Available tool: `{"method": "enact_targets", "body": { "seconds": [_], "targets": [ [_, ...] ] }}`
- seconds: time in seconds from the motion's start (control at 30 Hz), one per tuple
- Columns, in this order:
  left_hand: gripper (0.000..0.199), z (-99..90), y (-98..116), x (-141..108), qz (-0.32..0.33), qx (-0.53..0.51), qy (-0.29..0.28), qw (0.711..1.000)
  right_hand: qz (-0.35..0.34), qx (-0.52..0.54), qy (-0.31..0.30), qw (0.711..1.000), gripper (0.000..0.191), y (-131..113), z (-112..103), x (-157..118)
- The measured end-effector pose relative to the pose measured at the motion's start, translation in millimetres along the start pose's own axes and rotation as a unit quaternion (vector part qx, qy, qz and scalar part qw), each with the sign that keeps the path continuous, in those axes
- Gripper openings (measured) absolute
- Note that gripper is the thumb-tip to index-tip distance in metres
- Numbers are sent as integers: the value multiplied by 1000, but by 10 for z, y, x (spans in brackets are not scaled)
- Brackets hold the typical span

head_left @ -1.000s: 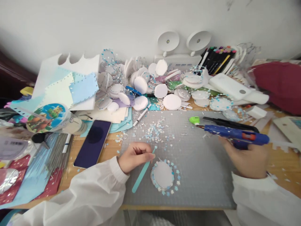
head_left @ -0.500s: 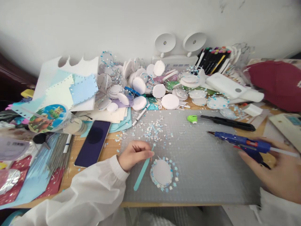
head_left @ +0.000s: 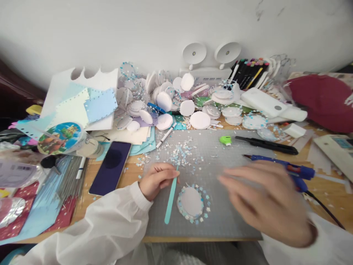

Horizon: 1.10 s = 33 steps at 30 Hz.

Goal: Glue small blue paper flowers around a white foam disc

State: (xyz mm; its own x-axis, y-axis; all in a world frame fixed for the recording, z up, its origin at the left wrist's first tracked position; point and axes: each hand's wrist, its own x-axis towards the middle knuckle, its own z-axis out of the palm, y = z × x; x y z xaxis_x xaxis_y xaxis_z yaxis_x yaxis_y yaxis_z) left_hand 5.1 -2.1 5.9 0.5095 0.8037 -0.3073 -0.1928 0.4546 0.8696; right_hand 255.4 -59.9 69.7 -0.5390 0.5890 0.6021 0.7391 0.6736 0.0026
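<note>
My left hand [head_left: 160, 180] is closed in a pinch around a flat turquoise stick [head_left: 171, 200] with a rounded lower end. Just right of the stick lies a white disc [head_left: 190, 202] ringed with small blue and white star-shaped paper pieces. My right hand [head_left: 264, 197], smeared by motion, is over the right part of the grey mat with its fingers stretched out and nothing visible in them. Partly behind it rests a blue glue gun [head_left: 300, 170], its cord trailing toward the lower right.
Loose paper pieces [head_left: 180, 151] are scattered on the cutting mat [head_left: 212, 228]. A black craft knife [head_left: 268, 144] and a green clip-like piece [head_left: 225, 140] lie toward the back. At left are a phone [head_left: 110, 167] and a lidded cup [head_left: 61, 137]. White discs [head_left: 200, 120] crowd the back.
My right hand has left the glue gun and swung left over the mat. The glue gun stays lying at right. The stick in my left hand has turned slightly more upright.
</note>
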Motion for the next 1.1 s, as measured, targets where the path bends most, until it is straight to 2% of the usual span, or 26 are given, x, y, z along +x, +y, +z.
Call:
{"method": "enact_targets", "body": {
  "seconds": [0.1,0.2,0.3,0.43,0.53,0.6,0.63,0.67,0.73,0.8,0.87,0.93,1.0,1.1],
  "targets": [
    [36,12,11,7,7,-30,14,999,-125,48,-24,991,23,-134,277,359],
    [43,20,17,11,9,-52,24,998,-195,56,-32,979,22,-193,516,556],
    [44,27,20,12,12,-61,27,998,-235,37,-36,971,14,-192,659,610],
    [45,19,-3,10,18,-60,26,998,-246,51,3,968,15,-131,707,582],
    [39,-3,-41,4,28,-15,13,999,-174,136,39,975,13,-39,705,501],
    [39,-16,-61,-3,33,38,-7,999,-61,226,80,969,15,21,720,411],
    [40,-18,-65,-7,37,64,-18,997,11,276,101,956,16,43,736,357],
    [41,-18,-65,-12,43,87,-26,995,87,328,119,933,16,57,758,300],
    [41,-9,-57,-23,65,137,-35,988,215,434,131,865,13,65,814,189],
    [39,7,-47,-37,85,190,-44,977,290,526,94,794,6,55,874,99],
    [34,25,-41,-53,88,238,-65,965,324,589,50,739,5,41,922,47],
    [29,41,-39,-69,88,275,-88,954,340,625,13,702,10,28,950,33],
    [27,50,-34,-77,89,298,-104,945,349,645,-14,680,12,19,956,44],
    [27,48,-23,-73,88,305,-122,940,351,652,-37,672,12,6,933,74]
  ]
}}
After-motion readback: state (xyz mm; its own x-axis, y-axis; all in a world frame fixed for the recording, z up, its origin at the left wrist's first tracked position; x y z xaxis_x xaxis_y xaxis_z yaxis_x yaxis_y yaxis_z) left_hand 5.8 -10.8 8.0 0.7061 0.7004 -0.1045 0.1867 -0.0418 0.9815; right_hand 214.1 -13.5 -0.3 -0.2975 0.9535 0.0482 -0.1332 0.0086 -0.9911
